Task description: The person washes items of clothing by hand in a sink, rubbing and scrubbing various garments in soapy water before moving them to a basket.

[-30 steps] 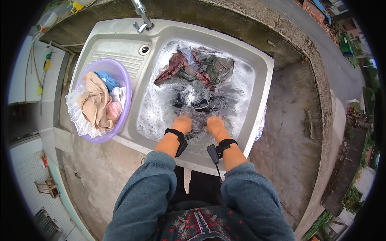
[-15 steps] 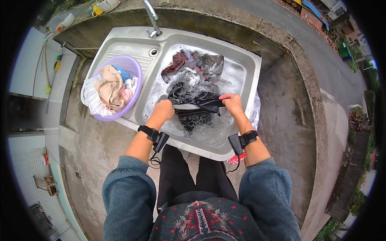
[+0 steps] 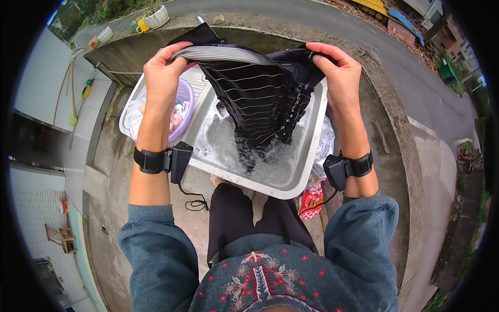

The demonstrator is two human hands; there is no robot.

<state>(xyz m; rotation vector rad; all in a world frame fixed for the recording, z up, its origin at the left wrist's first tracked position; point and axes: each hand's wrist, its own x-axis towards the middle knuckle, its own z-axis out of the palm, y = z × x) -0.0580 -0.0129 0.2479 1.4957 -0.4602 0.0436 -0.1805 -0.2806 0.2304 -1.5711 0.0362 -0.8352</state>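
Head view: your left hand [image 3: 162, 73] pinches the garment [image 3: 249, 99] at its pale band [image 3: 223, 54]; your right hand [image 3: 340, 73] pinches its opposite top edge. It hangs between and below them, lower end in water [image 3: 215, 138]. Judged: limp, water-heavy, likely slippery; best held by thicker edges.

The left forearm [image 3: 154, 127] and right forearm [image 3: 353, 132] stretch forward, well apart. The left hand [image 3: 160, 75] and right hand [image 3: 343, 75] pinch with thumbs [image 3: 323, 63] below forefingers [image 3: 330, 49], level with each other; the remaining fingers seem curled, though mostly hidden
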